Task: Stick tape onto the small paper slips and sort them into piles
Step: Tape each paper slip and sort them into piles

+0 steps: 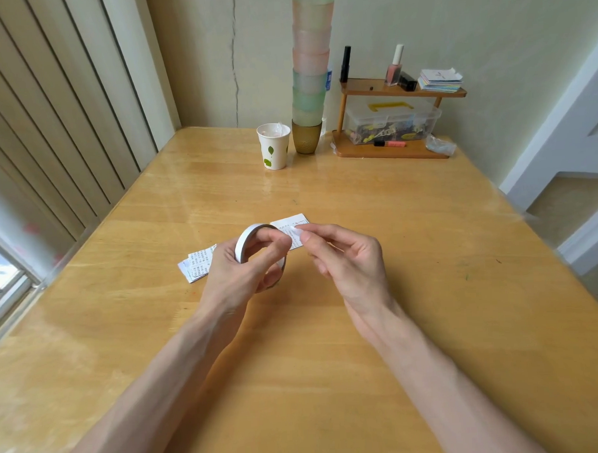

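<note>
Left hand (234,268) grips tape roll (246,238); right hand (347,258) pinches what appears a tape end (296,230), liable to curl onto itself.

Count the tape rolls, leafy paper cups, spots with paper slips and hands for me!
Tape roll: 1
Leafy paper cup: 1
Spots with paper slips: 2, the left heap and the far slip by the right fingertips
Hands: 2, the left hand holding the roll, the right hand pinching the tape end
Total: 6
</note>
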`<move>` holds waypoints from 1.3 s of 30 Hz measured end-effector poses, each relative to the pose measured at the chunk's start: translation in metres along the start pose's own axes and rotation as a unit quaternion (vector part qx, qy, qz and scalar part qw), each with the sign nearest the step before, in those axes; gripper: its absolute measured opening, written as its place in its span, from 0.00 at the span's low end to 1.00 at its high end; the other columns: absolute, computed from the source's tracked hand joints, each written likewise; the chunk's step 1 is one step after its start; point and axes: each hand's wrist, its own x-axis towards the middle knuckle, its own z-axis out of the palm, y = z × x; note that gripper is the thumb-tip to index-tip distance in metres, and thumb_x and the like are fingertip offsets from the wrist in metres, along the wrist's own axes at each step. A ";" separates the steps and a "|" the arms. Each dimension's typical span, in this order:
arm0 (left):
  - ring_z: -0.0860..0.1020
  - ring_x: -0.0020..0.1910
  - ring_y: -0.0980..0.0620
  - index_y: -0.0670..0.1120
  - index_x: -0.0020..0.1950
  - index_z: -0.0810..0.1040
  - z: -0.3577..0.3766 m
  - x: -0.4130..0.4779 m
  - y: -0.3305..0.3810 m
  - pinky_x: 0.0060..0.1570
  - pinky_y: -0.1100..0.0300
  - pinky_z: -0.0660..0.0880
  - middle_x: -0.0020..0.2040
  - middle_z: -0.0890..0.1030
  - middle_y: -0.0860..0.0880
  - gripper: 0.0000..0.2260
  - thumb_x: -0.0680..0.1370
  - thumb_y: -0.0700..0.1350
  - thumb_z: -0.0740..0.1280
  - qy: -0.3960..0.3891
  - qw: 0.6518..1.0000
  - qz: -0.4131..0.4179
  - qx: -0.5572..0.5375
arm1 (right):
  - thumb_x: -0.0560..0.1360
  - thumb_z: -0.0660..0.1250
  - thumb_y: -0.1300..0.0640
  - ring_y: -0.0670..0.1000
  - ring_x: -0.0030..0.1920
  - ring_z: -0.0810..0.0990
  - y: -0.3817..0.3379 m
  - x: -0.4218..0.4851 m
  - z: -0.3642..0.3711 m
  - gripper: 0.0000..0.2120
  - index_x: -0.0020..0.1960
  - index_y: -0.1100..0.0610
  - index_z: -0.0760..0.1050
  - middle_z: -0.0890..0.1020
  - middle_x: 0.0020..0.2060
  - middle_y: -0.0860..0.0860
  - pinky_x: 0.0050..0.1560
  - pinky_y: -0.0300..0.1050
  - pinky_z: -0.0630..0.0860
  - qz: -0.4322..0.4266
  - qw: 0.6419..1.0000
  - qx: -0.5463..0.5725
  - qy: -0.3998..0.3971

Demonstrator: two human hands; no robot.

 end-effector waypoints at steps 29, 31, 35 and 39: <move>0.68 0.31 0.52 0.47 0.39 0.83 0.000 -0.001 0.001 0.32 0.61 0.66 0.33 0.73 0.41 0.07 0.76 0.43 0.77 0.084 0.977 0.160 0.112 | 0.80 0.63 0.55 0.49 0.30 0.62 -0.016 -0.005 0.005 0.15 0.51 0.59 0.87 0.75 0.35 0.52 0.35 0.44 0.57 0.168 0.967 0.171 -0.085; 0.66 0.29 0.52 0.47 0.40 0.84 0.001 -0.004 0.002 0.29 0.61 0.64 0.32 0.72 0.41 0.06 0.75 0.44 0.78 0.100 0.969 0.181 0.133 | 0.80 0.62 0.54 0.49 0.30 0.61 -0.016 -0.005 0.005 0.16 0.52 0.60 0.87 0.75 0.36 0.53 0.32 0.43 0.57 0.165 0.967 0.177 -0.084; 0.67 0.27 0.54 0.49 0.40 0.85 0.002 -0.006 0.003 0.28 0.64 0.64 0.32 0.75 0.43 0.05 0.75 0.44 0.79 0.112 0.967 0.179 0.141 | 0.81 0.61 0.53 0.50 0.31 0.60 -0.015 -0.006 0.006 0.17 0.52 0.58 0.88 0.75 0.37 0.53 0.36 0.47 0.55 0.152 0.973 0.152 -0.079; 0.69 0.29 0.51 0.51 0.39 0.85 0.002 -0.004 0.001 0.30 0.58 0.66 0.33 0.77 0.42 0.06 0.74 0.47 0.79 0.116 0.968 0.172 0.143 | 0.81 0.60 0.53 0.51 0.33 0.60 -0.015 -0.007 0.007 0.18 0.52 0.55 0.88 0.73 0.39 0.54 0.40 0.52 0.53 0.140 0.980 0.117 -0.077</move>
